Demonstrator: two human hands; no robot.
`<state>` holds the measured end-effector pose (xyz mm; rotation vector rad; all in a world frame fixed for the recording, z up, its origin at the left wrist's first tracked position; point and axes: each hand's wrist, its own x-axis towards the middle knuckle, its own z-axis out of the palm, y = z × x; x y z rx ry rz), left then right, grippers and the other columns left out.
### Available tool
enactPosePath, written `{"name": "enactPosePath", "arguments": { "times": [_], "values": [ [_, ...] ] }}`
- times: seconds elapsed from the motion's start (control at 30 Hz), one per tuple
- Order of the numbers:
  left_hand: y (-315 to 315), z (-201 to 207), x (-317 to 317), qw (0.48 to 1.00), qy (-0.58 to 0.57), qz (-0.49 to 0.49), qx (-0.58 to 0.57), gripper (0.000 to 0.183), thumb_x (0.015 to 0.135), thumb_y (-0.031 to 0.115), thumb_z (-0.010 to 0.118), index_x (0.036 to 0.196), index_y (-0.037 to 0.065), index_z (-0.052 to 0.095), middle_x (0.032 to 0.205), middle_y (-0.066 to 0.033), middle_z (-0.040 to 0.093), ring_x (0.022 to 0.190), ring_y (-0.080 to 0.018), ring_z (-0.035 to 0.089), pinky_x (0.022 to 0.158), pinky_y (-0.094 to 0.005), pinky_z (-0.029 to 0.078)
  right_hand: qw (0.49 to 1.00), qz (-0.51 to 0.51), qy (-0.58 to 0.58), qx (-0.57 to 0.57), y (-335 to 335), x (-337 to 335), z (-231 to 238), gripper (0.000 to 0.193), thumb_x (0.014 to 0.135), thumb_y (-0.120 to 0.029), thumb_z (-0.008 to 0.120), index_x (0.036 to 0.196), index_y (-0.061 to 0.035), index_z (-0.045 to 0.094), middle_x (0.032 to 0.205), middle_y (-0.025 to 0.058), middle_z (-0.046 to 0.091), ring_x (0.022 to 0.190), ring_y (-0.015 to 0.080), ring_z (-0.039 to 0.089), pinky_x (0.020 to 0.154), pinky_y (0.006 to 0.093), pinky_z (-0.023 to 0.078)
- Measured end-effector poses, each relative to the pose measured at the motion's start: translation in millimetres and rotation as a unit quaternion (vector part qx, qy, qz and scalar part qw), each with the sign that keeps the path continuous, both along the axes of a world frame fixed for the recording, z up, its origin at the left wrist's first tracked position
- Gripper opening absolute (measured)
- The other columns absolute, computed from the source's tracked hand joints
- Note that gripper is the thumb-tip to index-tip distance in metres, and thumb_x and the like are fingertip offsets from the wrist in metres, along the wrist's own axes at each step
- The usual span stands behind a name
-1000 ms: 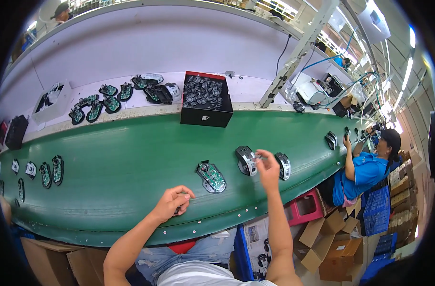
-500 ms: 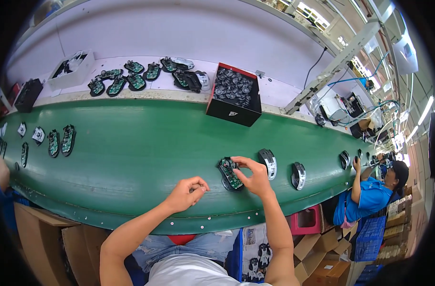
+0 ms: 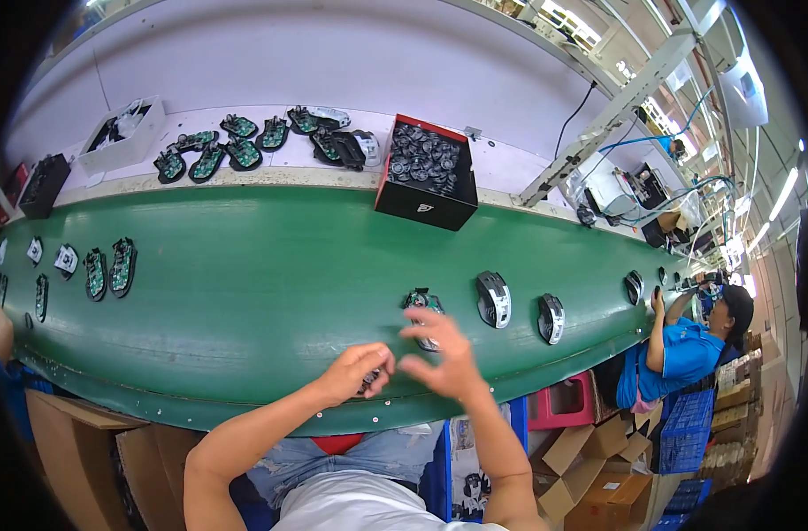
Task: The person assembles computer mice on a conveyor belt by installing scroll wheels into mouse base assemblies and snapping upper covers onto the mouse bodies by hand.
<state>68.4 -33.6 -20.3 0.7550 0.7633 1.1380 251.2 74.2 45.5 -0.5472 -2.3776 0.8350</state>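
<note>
My left hand (image 3: 355,373) is curled closed over the near side of the green belt, with a small dark part (image 3: 369,380) showing between its fingers. My right hand (image 3: 445,358), slightly blurred, has its thumb and fingers spread with nothing between them. Just beyond it an opened computer mouse base with a green circuit board (image 3: 422,301) lies on the belt, partly covered by the fingers. To the right lie two closed black and silver mice, a nearer-in mouse (image 3: 493,299) and a farther mouse (image 3: 551,319).
A black and red box (image 3: 426,208) of dark round parts stands at the belt's far edge. Several mouse bases with boards (image 3: 206,162) lie on the shelf, others (image 3: 122,267) at the belt's left. A co-worker (image 3: 691,350) in blue sits at right; cardboard boxes (image 3: 609,500) stand below.
My right hand has let go of the opened mouse base and moved left and nearer, toward my left hand. My left hand has shifted slightly right and turned, showing the dark part.
</note>
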Motion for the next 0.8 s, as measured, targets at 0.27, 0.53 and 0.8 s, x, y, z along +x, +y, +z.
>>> {"name": "enactPosePath", "arguments": {
  "times": [0.27,0.53,0.8],
  "values": [
    [9.5,1.0,-15.5,0.991,0.027,0.129,0.017,0.032,0.104,0.03,0.045,0.088,0.004,0.054,0.062,-0.0057,0.051,0.05,-0.0119,0.047,0.044,-0.0251,0.034,0.94,-0.26,-0.13,0.18,118.6,77.5,-56.2,0.046,0.084,-0.026,0.073,0.127,-0.0115,0.063,0.141,0.0211,0.049,0.123,0.0407,0.049,0.104,0.0483,0.042],
    [5.1,-1.3,-16.9,0.991,0.047,0.126,0.028,0.032,0.105,0.029,0.043,0.088,0.004,0.054,0.063,-0.0041,0.052,0.051,-0.0098,0.046,0.046,-0.0253,0.035,0.976,-0.197,0.022,0.088,44.5,14.9,-7.9,0.033,0.085,-0.01,0.067,0.118,-0.0077,0.071,0.128,0.0148,0.064,0.116,0.0329,0.059,0.101,0.0408,0.046],
    [8.6,1.6,-13.2,0.989,0.056,0.137,0.027,0.033,0.105,0.029,0.042,0.087,0.004,0.054,0.061,-0.0036,0.052,0.051,-0.0095,0.045,0.047,-0.0249,0.035,0.965,-0.156,-0.068,0.197,38.9,-1.2,-47.0,0.035,0.084,-0.016,0.07,0.119,-0.0124,0.069,0.129,0.011,0.061,0.116,0.0354,0.056,0.098,0.0455,0.046]
  ]
}}
